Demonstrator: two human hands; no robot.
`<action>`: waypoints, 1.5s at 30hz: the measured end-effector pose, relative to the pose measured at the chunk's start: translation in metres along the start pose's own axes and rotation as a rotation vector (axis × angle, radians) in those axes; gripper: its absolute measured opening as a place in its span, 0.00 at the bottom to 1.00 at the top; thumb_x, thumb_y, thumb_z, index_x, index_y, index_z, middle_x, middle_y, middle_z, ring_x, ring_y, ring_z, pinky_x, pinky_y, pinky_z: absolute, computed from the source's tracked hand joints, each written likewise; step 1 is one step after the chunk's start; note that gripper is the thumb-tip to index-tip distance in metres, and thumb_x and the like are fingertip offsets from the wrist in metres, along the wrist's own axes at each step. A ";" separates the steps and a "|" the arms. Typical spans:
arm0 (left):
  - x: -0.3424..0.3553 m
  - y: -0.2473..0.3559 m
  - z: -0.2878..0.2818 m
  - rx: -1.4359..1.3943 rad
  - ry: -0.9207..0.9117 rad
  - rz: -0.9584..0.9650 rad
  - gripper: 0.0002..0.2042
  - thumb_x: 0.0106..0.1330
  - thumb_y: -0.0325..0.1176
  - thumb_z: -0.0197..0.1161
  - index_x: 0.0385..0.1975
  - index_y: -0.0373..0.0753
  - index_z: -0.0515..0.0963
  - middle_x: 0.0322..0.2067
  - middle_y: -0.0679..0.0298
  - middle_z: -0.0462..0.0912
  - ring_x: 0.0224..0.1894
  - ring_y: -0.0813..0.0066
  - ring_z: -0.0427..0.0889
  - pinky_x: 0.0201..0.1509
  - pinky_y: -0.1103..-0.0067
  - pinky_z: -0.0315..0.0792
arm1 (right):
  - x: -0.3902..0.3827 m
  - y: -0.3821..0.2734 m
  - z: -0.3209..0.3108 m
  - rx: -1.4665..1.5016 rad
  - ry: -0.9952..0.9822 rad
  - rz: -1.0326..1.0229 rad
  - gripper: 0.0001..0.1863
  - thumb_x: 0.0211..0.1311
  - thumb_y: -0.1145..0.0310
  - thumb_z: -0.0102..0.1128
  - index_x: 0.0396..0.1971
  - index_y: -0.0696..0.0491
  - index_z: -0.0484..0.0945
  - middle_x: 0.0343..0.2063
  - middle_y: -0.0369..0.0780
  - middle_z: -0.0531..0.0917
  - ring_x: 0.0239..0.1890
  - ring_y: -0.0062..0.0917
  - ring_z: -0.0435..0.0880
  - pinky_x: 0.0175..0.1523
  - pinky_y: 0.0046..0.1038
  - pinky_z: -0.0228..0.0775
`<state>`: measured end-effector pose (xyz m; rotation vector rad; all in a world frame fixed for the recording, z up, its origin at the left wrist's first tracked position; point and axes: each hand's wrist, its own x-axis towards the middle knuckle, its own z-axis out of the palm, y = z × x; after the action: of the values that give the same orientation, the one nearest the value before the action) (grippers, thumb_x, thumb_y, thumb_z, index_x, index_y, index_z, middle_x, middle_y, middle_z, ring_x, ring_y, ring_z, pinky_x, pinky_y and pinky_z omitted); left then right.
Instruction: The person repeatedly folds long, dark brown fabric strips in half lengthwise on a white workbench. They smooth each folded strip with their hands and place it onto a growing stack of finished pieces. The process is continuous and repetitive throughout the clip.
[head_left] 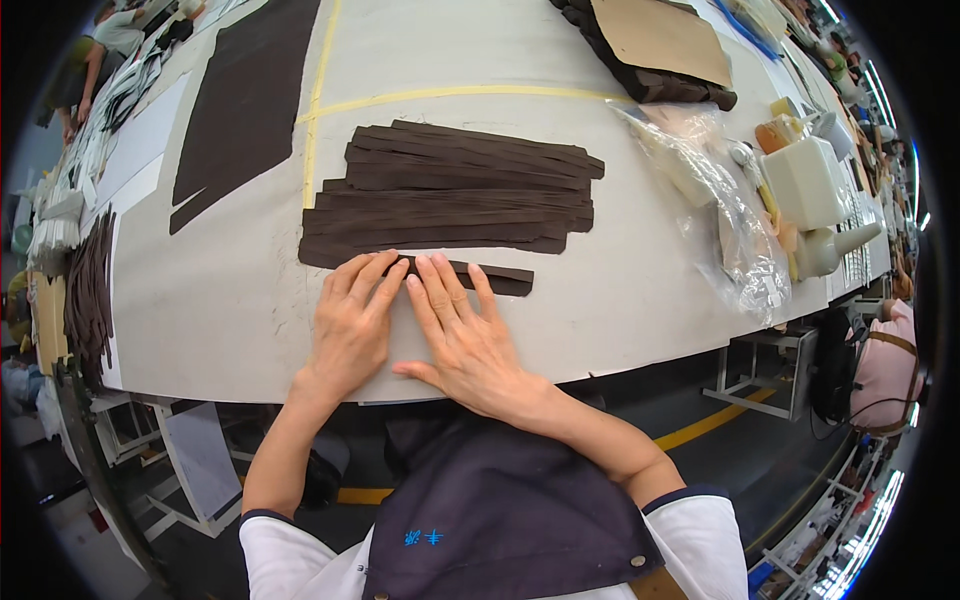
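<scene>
A narrow dark brown strip [508, 281] lies near the table's front edge. My right hand [462, 338] rests flat on it, fingers stretched out and thumb spread to the left. Beside it, my left hand [352, 322] has its fingertips at the strip's left part, fingers extended; its thumb is hidden. Neither hand grips anything. The strip's left end is covered by my fingers. Just beyond the fingertips lies a layered pile of similar dark brown strips [450, 195], placed side by side and overlapping.
A large dark brown sheet [245, 95] lies at the far left. At the right are a clear plastic bag [735, 240], a white container [803, 180] and a nozzle bottle [825, 250]. Brown bundles with a tan sheet [665, 38] stand behind. Strips [90, 290] hang off the left side.
</scene>
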<state>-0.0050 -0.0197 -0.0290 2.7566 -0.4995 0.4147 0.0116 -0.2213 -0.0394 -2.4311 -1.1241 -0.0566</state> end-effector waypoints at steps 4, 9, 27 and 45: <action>0.001 0.003 0.000 0.014 -0.005 -0.003 0.28 0.57 0.18 0.61 0.62 0.33 0.78 0.62 0.57 0.78 0.63 0.55 0.75 0.66 0.63 0.70 | 0.000 0.002 0.009 -0.026 0.031 0.023 0.54 0.65 0.34 0.61 0.72 0.69 0.64 0.77 0.56 0.59 0.82 0.46 0.52 0.82 0.55 0.38; 0.002 0.004 0.001 -0.003 0.011 -0.013 0.28 0.58 0.18 0.61 0.63 0.32 0.77 0.63 0.57 0.78 0.64 0.56 0.75 0.67 0.64 0.70 | -0.005 0.004 0.008 -0.045 0.055 0.066 0.54 0.65 0.34 0.61 0.72 0.69 0.64 0.78 0.56 0.59 0.83 0.45 0.52 0.82 0.56 0.37; 0.000 0.007 0.000 0.010 -0.048 -0.046 0.27 0.62 0.17 0.60 0.65 0.33 0.78 0.63 0.58 0.79 0.66 0.58 0.74 0.69 0.65 0.68 | -0.043 0.041 -0.031 -0.112 -0.002 0.144 0.50 0.68 0.37 0.59 0.71 0.69 0.65 0.77 0.56 0.61 0.82 0.46 0.53 0.82 0.54 0.41; 0.004 0.008 -0.006 -0.062 0.076 0.094 0.20 0.63 0.19 0.64 0.57 0.34 0.81 0.57 0.59 0.83 0.61 0.60 0.77 0.64 0.64 0.69 | -0.089 0.075 -0.066 -0.045 0.244 0.325 0.33 0.72 0.56 0.65 0.69 0.60 0.71 0.73 0.49 0.70 0.77 0.42 0.64 0.77 0.48 0.53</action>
<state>-0.0055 -0.0261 -0.0199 2.6537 -0.6145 0.5157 0.0171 -0.3548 -0.0292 -2.5323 -0.6215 -0.2690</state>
